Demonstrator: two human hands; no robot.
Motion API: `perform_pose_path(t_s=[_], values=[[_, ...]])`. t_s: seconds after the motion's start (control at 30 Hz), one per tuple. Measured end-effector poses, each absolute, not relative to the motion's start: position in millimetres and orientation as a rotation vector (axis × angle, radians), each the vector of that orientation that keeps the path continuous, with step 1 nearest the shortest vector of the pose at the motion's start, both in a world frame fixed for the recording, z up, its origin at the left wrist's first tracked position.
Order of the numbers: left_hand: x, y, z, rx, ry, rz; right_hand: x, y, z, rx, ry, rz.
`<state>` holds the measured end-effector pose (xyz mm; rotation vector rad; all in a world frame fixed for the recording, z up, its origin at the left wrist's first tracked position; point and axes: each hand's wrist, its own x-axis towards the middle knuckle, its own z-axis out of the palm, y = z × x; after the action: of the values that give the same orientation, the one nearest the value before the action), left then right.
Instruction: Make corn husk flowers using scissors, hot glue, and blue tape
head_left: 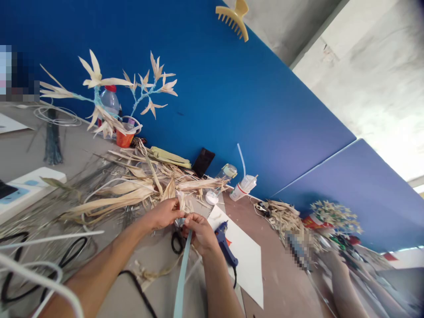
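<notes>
Both hands meet above the middle of the table. My left hand is closed in a pinch at the base of a small pale dried-husk flower. My right hand pinches the upper end of a light blue tape strip, close against the flower's base. The strip hangs down toward the bottom of the view. Fingers partly hide where tape and flower meet. Black-handled scissors lie just below the hands. To the right of my right hand, a blue glue gun rests on a white sheet.
Dried husks and thin wires cover the left side. Finished husk-flower branches stand in an orange cup by the blue partition. A drink cup with a straw stands behind. Another person's arm is at far right.
</notes>
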<state>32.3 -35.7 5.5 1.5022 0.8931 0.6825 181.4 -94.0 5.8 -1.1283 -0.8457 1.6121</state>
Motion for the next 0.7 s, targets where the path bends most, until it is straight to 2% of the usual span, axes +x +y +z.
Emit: perform_pose_path(t_s=[0.17, 0.7], values=[[30, -41, 16, 1.577, 0.878, 0.634, 185, -95, 10, -1.038, -0.760, 1.713], [32, -39, 4, 1.420, 0.741, 0.681, 189, -94, 8, -0.933, -0.702, 1.814]])
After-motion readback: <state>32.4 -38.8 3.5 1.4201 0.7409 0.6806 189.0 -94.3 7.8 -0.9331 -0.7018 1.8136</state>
